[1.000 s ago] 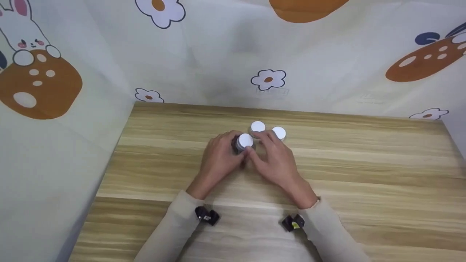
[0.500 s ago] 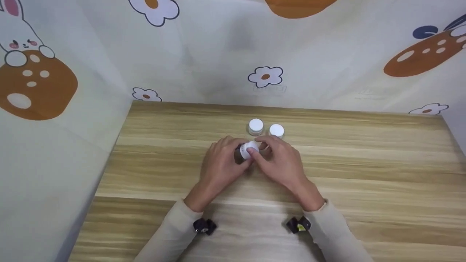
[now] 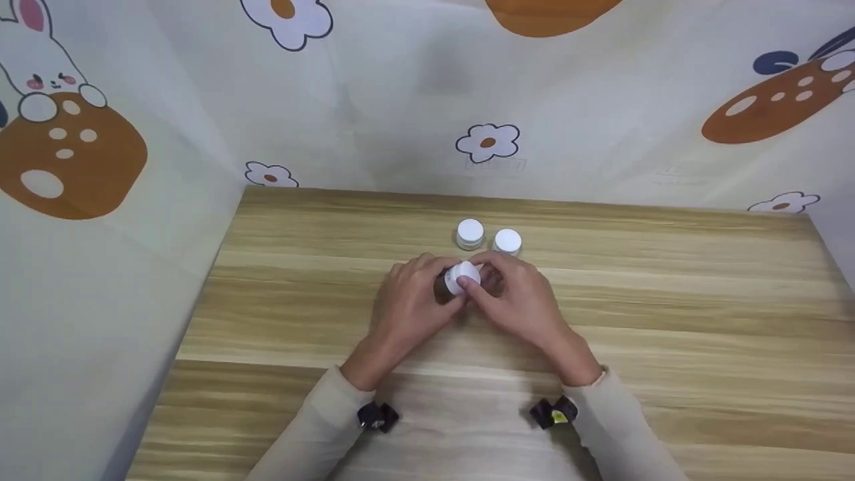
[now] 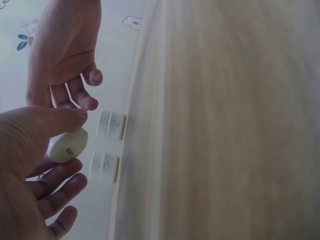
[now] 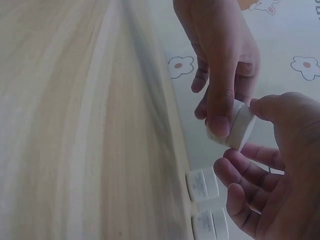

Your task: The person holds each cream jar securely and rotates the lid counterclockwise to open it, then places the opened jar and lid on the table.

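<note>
A small jar (image 3: pixel 461 277) with a white lid is held tilted just above the wooden table (image 3: pixel 668 300), between both hands. My left hand (image 3: pixel 414 304) grips its dark body with thumb and fingers; in the left wrist view the jar (image 4: pixel 68 145) sits under that thumb. My right hand (image 3: pixel 521 300) pinches the white lid, with its thumb on the rim of the jar (image 5: pixel 235 125) in the right wrist view and its fingers curled below. Two more white-lidded jars (image 3: pixel 470 234) (image 3: pixel 507 241) stand upright side by side just behind the hands.
Patterned cloth walls (image 3: pixel 427 100) close off the table at the back and on the left. The two standing jars (image 4: pixel 111 124) (image 5: pixel 202 184) stay close to the hands. Bare wood stretches out on both sides and toward the near edge.
Both hands have drawn the jar back from beside the other two and raised it, tilting the lid toward the right hand. The two standing jars have not moved.
</note>
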The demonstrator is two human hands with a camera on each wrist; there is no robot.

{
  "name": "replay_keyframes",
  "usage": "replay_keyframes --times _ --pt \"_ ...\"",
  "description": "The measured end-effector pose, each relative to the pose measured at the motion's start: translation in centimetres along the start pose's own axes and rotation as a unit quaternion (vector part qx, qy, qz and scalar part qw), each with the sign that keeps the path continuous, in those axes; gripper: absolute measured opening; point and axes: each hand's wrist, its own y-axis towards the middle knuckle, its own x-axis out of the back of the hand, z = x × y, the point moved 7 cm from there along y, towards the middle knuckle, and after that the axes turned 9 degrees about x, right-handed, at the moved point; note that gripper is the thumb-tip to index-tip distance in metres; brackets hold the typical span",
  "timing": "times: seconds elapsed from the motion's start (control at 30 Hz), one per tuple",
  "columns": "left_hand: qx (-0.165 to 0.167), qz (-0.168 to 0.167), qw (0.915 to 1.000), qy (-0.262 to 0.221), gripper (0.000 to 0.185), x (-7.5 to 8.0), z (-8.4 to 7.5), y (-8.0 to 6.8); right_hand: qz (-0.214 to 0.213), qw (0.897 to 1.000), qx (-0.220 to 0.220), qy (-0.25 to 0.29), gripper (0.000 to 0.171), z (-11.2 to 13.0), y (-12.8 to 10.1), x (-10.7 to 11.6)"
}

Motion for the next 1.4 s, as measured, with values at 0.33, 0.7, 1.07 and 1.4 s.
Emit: replay_keyframes --times 0.33,0.7,1.07,1.4 --pt "0.008 0.032 0.9993 -0.017 0.05 -0.03 0.22 0.06 0.035 0.999 0.02 0.027 0.031 -0.15 0.07 -0.07" --pt "-0.001 0.038 0.999 -0.022 0.044 0.05 0.48 0.12 0.043 0.998 0.041 0.019 0.033 0.26 -0.04 -0.35" --pt "0.001 0.044 0.9982 -0.04 0.046 -0.06 0.64 -0.06 0.018 1.0 -0.005 0.0 0.046 0.1 -0.14 0.03" --pt "-0.009 0.037 0.9987 -0.034 0.047 0.23 0.17 -0.06 0.001 1.0 -0.025 -0.006 0.03 0.14 0.0 0.27"
